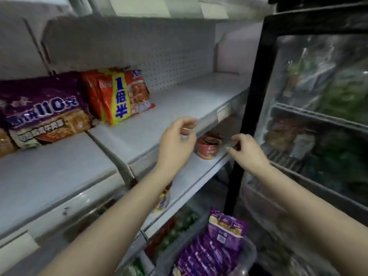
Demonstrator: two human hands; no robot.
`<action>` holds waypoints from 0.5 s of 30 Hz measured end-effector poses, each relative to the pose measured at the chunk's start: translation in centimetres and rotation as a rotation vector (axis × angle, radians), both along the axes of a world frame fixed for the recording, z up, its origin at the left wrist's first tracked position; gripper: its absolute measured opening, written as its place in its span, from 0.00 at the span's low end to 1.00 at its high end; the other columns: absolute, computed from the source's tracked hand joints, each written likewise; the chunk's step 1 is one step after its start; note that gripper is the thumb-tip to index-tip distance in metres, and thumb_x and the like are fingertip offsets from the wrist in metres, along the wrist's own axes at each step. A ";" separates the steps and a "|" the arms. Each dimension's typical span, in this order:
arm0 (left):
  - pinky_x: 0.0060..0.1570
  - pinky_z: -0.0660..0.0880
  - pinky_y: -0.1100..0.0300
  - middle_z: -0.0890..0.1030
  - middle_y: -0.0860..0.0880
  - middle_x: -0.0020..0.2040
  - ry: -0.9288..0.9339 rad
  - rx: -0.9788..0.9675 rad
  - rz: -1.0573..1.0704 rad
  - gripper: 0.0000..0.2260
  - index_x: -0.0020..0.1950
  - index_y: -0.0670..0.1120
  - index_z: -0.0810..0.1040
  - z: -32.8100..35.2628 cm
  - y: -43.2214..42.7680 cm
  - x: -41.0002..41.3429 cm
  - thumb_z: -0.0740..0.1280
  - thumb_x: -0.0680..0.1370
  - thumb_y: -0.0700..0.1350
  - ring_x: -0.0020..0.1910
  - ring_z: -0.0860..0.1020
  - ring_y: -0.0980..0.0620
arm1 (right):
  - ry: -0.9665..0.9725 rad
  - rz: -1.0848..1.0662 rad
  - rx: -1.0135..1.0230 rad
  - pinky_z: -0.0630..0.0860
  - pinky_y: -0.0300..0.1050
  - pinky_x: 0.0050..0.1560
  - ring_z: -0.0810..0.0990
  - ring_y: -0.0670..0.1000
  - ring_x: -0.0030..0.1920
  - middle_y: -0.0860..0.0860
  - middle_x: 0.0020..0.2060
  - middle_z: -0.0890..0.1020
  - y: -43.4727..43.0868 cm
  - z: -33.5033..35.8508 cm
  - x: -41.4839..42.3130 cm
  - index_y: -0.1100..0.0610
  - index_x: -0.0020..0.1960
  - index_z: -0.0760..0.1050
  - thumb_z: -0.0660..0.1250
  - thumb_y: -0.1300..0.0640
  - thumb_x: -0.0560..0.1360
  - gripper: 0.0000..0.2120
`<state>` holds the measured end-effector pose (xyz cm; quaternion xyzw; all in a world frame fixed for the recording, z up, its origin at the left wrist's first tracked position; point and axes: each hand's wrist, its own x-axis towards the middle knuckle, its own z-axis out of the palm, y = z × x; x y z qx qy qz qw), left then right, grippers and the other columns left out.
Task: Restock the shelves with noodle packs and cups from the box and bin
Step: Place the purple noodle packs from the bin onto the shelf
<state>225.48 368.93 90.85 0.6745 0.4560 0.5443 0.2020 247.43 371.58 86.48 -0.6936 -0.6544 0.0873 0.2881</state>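
Observation:
A red noodle cup (208,147) stands on the lower grey shelf (191,182), just under the front lip of the upper shelf (179,100). My left hand (177,140) hovers left of the cup with fingers curled and apart, holding nothing. My right hand (246,151) is right of the cup, fingers loosely bent, also empty. On the upper shelf lie purple noodle packs (43,114) at the left and orange-red packs (121,94) beside them. More purple packs (215,246) fill a bin at the bottom.
A black-framed glass-door cooler (318,108) stands close on the right. A pegboard back panel (159,56) closes the shelf behind. Another noodle cup (164,200) shows under my left forearm. Green and red packs (175,228) lie on a lower level.

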 end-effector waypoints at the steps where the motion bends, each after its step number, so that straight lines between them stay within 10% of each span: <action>1: 0.48 0.73 0.68 0.81 0.58 0.48 -0.009 0.005 -0.021 0.13 0.55 0.53 0.78 -1.6 0.0 1.2 0.65 0.76 0.37 0.44 0.78 0.62 | -0.002 -0.026 -0.060 0.73 0.50 0.60 0.75 0.59 0.61 0.57 0.60 0.76 -0.5 -1.8 1.6 0.57 0.65 0.73 0.69 0.49 0.75 0.21; 5: 0.46 0.73 0.60 0.82 0.56 0.48 0.160 -0.060 -0.078 0.12 0.55 0.54 0.79 -9.8 -0.1 4.6 0.63 0.74 0.43 0.43 0.77 0.56 | 0.044 -0.092 -0.307 0.72 0.48 0.61 0.76 0.58 0.63 0.57 0.62 0.77 -2.2 -10.9 5.9 0.59 0.67 0.73 0.71 0.47 0.74 0.26; 15: 0.51 0.78 0.55 0.79 0.52 0.48 0.339 -1.029 -0.279 0.16 0.67 0.39 0.73 -33.9 -0.4 7.8 0.66 0.79 0.38 0.50 0.80 0.47 | 0.052 -0.108 -0.802 0.77 0.51 0.57 0.79 0.56 0.59 0.54 0.61 0.77 -0.9 -41.5 12.3 0.50 0.69 0.71 0.59 0.28 0.65 0.39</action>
